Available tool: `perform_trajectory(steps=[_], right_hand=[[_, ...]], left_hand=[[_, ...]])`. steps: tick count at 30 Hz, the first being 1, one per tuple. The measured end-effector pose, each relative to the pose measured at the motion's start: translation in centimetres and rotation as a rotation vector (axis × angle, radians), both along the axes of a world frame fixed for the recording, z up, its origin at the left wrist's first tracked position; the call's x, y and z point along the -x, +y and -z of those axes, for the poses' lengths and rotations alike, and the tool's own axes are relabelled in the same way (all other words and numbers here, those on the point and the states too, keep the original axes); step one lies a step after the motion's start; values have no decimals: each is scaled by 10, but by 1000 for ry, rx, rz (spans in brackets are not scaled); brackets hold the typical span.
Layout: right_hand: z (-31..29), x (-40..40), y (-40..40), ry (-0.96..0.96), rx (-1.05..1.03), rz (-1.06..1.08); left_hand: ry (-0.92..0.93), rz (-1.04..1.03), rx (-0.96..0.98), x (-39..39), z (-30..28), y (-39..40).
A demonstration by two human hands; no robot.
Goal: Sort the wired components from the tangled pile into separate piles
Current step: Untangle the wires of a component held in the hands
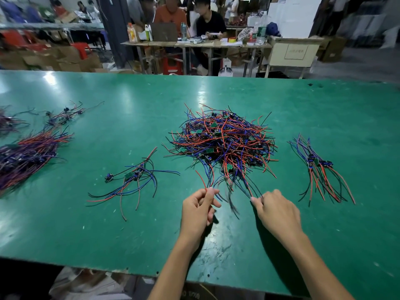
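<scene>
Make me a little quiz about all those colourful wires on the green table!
1. True or false: the left hand pinches wire ends from the tangled pile.
2. Which small pile lies to the right of the tangled pile? A) the fanned-out bundle B) the loose cluster C) the big heap
3. Fill in: the table top is ___.

Key
1. True; the right hand pinches wire ends too.
2. A
3. green
</scene>
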State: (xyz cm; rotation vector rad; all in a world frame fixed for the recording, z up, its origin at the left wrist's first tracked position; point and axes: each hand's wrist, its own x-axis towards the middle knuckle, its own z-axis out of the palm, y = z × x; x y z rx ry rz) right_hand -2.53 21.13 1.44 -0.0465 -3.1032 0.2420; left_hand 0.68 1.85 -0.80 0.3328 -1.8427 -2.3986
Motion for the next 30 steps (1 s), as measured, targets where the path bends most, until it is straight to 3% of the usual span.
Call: perform_trajectory(steps=[2,6,10,13,16,19,21,30], right_hand=[[-2,-5,8,-35,210,35],[-11,-9,19,-89,862,161],[-16,-18,20,-264,1362,258],[-19,-28,15,-370,1523,236],[-24,-39,10,-298,1641,114],[-30,-48,8,-154,1626,-54],[-34,-51,5,-39,1512,-142],[-7,-75,-22,320,608,-640]], left_hand=[[-5,-6,9,1,1,0],[-1,-8,2,2,1,1],[8,14,6,2,3,-1],[2,39,-14,2,3,-2],[-5,53,-50,3,4,-3],[-11,57,-66,4,3,-4],[-16,75,-59,5,3,-4],[-102,216,-83,7,-2,-4]])
